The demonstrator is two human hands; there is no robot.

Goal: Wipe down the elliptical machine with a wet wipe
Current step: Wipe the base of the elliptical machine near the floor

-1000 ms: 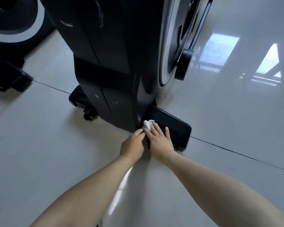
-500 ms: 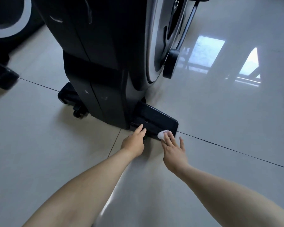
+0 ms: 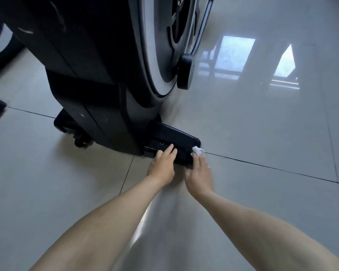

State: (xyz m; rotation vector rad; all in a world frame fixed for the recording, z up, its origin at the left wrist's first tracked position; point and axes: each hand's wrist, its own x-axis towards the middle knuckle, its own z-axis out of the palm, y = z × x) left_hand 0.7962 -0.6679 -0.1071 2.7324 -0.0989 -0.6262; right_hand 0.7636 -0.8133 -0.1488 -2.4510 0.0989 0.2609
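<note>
Head view: elliptical machine (image 3: pixel 96 65) stands on the tiled floor (image 3: pixel 262 133). Left hand (image 3: pixel 161 167) lies flat, fingers straight, resting on the near edge of the black stabiliser foot (image 3: pixel 174 137). Right hand (image 3: pixel 199 173), fingers extended, presses the white wet wipe (image 3: pixel 198 150) against the foot's right-end corner, at the tile joint. Right hand is motion-blurred.

Elliptical machine (image 3: pixel 90 75): glossy black housing, upright on pale floor tiles. Flywheel disc (image 3: pixel 160 81) with a light rim on its right flank. Black stabiliser foot (image 3: pixel 176 138) stuck out low to the right, flat on the floor. Wet wipe (image 3: pixel 198 150): small, white, crumpled, against the foot's outer right end, at the fingertips of the right hand (image 3: pixel 199 173); grip blurred.
</note>
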